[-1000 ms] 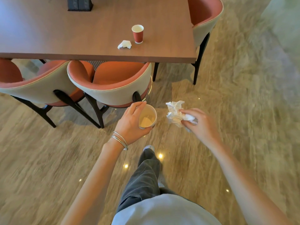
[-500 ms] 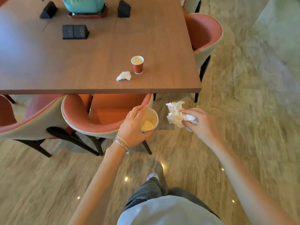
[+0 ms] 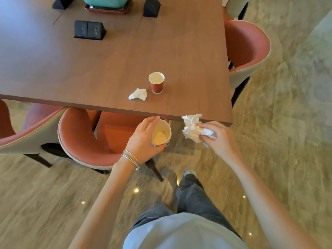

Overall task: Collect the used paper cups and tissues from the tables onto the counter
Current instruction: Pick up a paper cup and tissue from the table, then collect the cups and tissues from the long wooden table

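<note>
1. Near the front edge of the wooden bench (image 3: 107,69), a red paper cup (image 3: 156,83) is seen standing upright, its pale inside open to the camera and its wall plain red.
2. Just beside that cup, to its left and nearer the edge, a crumpled white tissue (image 3: 138,94) is laid on the bench, apart from the cup.
3. Below the bench edge, a second paper cup (image 3: 161,133) is gripped by the left hand (image 3: 142,139), whose fingers are curled round its wall. The mouth is tipped toward the camera and a yellowish inside is shown.
4. Thin silver bangles (image 3: 132,159) are worn on the left wrist.
5. A tissue wad (image 3: 192,128) is pinched by the right hand (image 3: 219,139) between thumb and curled fingers, and is held in front of the bench's near right corner.
6. The two hands are held near each other, with the second paper cup and the tissue wad apart.
7. Farther back on the bench, a black double socket block (image 3: 89,30) is set; the markings on its faces are too blurred to be read.
8. An orange padded chair (image 3: 86,141) is tucked under the near side, over a beige stone floor (image 3: 287,141).
</note>
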`<action>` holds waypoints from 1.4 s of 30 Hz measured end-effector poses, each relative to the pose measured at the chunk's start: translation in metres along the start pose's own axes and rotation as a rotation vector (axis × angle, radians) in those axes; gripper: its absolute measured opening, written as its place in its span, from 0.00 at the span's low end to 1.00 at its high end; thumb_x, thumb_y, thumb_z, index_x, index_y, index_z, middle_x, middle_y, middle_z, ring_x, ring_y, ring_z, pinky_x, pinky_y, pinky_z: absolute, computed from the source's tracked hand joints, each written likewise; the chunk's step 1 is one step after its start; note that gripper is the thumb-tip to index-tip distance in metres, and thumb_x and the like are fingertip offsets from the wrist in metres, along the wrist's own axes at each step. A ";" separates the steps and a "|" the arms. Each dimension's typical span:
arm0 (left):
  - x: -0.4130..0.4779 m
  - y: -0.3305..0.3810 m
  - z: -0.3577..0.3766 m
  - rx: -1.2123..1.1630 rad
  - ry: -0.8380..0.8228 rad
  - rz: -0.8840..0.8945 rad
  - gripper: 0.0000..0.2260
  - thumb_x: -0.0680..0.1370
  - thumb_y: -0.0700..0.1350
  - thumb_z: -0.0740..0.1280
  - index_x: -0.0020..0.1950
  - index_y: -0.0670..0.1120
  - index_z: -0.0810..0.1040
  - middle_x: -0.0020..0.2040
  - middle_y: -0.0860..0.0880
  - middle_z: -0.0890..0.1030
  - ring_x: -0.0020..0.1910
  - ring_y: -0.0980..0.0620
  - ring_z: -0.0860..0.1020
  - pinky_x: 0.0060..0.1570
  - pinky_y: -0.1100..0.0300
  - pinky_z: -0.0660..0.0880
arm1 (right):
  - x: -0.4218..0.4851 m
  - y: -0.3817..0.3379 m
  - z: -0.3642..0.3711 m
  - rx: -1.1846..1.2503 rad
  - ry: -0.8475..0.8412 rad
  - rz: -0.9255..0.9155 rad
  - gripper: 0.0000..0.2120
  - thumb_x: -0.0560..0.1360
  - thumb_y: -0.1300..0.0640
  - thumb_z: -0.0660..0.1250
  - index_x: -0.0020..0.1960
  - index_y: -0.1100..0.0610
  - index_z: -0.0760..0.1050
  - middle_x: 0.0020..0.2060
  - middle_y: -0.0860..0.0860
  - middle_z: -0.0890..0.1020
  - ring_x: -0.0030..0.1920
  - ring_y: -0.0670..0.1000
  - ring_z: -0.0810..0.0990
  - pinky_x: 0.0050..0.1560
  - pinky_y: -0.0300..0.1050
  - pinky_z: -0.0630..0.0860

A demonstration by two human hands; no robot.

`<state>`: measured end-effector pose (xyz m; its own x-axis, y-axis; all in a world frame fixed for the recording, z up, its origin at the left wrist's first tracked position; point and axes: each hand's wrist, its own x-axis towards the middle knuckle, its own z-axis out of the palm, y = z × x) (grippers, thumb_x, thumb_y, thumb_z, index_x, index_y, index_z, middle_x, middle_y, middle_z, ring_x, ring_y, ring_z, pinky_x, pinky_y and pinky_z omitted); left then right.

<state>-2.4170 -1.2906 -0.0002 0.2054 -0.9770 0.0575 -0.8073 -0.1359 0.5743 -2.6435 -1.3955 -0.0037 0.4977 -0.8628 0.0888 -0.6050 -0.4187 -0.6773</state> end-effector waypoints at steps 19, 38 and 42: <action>0.109 0.007 0.044 0.067 0.092 -0.356 0.38 0.69 0.54 0.73 0.74 0.51 0.57 0.70 0.52 0.64 0.66 0.51 0.63 0.57 0.53 0.73 | 0.190 0.062 -0.019 0.027 -0.278 -0.165 0.16 0.69 0.61 0.73 0.55 0.52 0.80 0.51 0.46 0.80 0.47 0.47 0.78 0.44 0.42 0.74; 0.129 -0.141 0.008 0.023 0.217 -0.447 0.36 0.65 0.47 0.76 0.70 0.46 0.65 0.65 0.46 0.70 0.62 0.44 0.70 0.49 0.53 0.74 | 0.272 -0.006 0.160 0.116 -0.388 -0.177 0.17 0.69 0.64 0.71 0.56 0.52 0.79 0.55 0.45 0.78 0.55 0.46 0.76 0.52 0.37 0.70; 0.128 -0.153 0.008 0.020 0.240 -0.472 0.36 0.65 0.47 0.76 0.70 0.45 0.65 0.65 0.46 0.70 0.62 0.45 0.70 0.49 0.58 0.72 | 0.274 -0.010 0.195 0.090 -0.320 -0.214 0.17 0.69 0.65 0.70 0.57 0.55 0.79 0.55 0.50 0.79 0.55 0.50 0.76 0.53 0.46 0.75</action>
<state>-2.2710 -1.3962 -0.0872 0.6678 -0.7441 -0.0170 -0.6063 -0.5571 0.5675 -2.3797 -1.5721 -0.1154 0.7839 -0.6208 0.0120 -0.4169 -0.5406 -0.7307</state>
